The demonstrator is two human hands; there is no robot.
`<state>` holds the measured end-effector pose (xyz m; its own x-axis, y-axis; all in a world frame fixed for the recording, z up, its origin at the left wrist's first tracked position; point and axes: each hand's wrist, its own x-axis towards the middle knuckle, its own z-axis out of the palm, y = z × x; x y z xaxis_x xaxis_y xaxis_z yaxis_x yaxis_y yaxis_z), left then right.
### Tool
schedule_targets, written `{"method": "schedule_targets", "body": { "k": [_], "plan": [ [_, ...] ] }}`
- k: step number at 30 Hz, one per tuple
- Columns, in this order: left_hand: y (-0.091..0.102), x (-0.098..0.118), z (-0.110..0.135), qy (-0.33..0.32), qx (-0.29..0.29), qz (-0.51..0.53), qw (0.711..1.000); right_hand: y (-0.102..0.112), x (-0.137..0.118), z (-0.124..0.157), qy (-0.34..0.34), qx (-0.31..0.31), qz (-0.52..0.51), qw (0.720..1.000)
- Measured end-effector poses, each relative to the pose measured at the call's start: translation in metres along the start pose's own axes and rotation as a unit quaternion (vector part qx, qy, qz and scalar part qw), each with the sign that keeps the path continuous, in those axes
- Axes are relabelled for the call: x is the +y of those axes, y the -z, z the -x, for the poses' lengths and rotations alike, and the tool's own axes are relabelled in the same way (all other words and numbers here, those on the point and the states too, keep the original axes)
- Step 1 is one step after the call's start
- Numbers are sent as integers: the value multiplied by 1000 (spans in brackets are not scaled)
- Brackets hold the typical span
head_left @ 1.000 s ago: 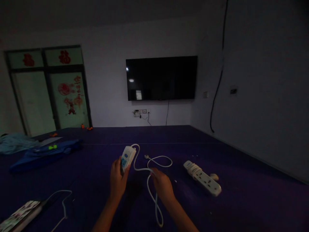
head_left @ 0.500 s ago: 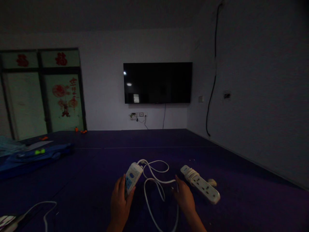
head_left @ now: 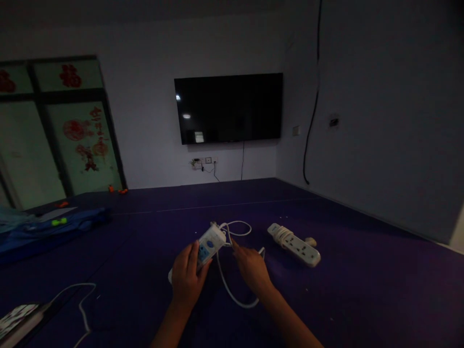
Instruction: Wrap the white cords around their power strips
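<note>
My left hand [head_left: 188, 273] is closed around a white power strip [head_left: 214, 239] with blue sockets, held tilted with its cord end pointing up and right. A white power cord [head_left: 232, 298] leaves that end and loops over the purple floor. Close to the cord end, my right hand [head_left: 253, 267] pinches the cord, its fingertips partly hidden. To the right lies a second power strip [head_left: 299, 247], its own cord wound around one end and its plug [head_left: 310, 241] beside it. Neither hand touches that one.
At lower left a phone-like device [head_left: 20, 321] has a white cable [head_left: 83, 309] attached. Blue cloth [head_left: 79, 226] lies at left with small bright green objects [head_left: 59, 222] on it. A television [head_left: 230, 108] hangs on the far wall, a wall [head_left: 380, 159] runs along the right.
My right hand has moved left, bringing the cord close to the held strip. The left hand has tilted the strip further to the right. The view has shifted slightly.
</note>
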<state>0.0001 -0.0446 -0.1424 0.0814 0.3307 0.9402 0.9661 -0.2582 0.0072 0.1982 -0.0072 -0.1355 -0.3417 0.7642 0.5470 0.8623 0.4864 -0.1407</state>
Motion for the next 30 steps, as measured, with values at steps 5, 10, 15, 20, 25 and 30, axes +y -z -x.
{"method": "schedule_targets", "body": {
  "k": [5,10,15,20,25,30],
  "plan": [
    [-2,-5,-2,28,2,-20,999,3,-21,4,73,-55,34,995],
    [-9,-13,3,-8,-39,1,999,-2,-31,10,139,-63,40,988],
    [-9,-12,3,-47,-110,41,992,11,-33,13,191,-51,44,979],
    [-6,-6,0,-100,-185,119,970,20,-29,13,209,-26,43,977],
    [5,9,-9,-113,-251,204,940,24,-16,11,208,48,-15,977],
    [18,26,-15,-74,-290,288,910,33,-2,6,139,84,-173,971]
  ]
}}
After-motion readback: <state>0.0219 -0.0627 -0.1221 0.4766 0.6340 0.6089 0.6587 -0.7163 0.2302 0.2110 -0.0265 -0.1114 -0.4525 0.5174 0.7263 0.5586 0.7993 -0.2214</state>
